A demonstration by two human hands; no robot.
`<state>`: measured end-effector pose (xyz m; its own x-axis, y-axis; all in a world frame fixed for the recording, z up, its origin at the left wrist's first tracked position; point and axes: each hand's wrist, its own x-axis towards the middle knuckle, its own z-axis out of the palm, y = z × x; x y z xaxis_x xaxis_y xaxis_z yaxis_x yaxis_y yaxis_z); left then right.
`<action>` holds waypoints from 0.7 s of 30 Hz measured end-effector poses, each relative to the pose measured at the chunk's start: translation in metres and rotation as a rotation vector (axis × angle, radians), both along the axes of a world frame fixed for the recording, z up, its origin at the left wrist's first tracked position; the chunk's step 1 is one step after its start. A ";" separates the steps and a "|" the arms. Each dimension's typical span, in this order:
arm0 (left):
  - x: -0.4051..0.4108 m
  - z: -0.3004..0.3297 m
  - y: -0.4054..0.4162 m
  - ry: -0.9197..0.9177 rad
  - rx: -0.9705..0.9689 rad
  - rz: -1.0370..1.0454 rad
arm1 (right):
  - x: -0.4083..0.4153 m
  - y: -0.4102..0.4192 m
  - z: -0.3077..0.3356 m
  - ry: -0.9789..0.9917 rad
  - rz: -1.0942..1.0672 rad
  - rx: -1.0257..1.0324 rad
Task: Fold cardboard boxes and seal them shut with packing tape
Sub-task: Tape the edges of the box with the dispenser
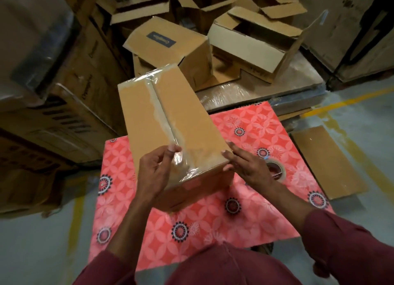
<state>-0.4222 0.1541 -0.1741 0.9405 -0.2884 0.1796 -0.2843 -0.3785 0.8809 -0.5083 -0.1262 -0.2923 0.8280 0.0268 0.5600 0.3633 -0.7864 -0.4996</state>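
A long brown cardboard box [145,122] stands tilted on the red patterned table [234,225], its top flaps closed and a strip of clear tape [164,116] running along the middle seam. My left hand [155,171] pinches the loose near end of the tape at the box's front edge. With straight fingers, my right hand [245,165] rests flat against the box's near right corner. A roll of packing tape [275,169] lies on the table just behind my right hand, partly hidden by it.
Several open, unsealed cardboard boxes [251,44] sit on a wrapped pallet behind the table. Large stacked cartons [64,93] fill the left side. A flat cardboard piece [328,161] lies on the grey floor at the right, near yellow floor lines.
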 end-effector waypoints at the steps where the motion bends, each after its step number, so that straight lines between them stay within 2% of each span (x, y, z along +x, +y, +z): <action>1: -0.005 -0.001 0.014 -0.034 0.006 0.067 | 0.001 0.001 -0.002 -0.019 0.005 -0.016; 5: -0.018 -0.014 0.066 -0.125 0.077 0.291 | 0.000 -0.005 -0.008 0.073 0.036 -0.144; 9: -0.021 -0.026 0.091 -0.091 0.151 0.296 | -0.004 0.023 0.019 0.007 -0.095 -0.250; 12: -0.017 -0.034 0.099 0.022 0.059 0.255 | 0.011 0.068 0.041 -0.082 -0.057 -0.298; 15: -0.011 -0.039 0.109 0.166 -0.089 0.206 | 0.020 0.088 0.026 -0.125 -0.016 -0.435; 18: -0.012 -0.032 0.116 0.305 -0.236 0.131 | 0.014 0.076 0.013 -0.079 0.030 -0.526; 21: -0.015 -0.035 0.122 0.325 -0.290 0.054 | 0.008 0.074 0.022 -0.022 0.027 -0.542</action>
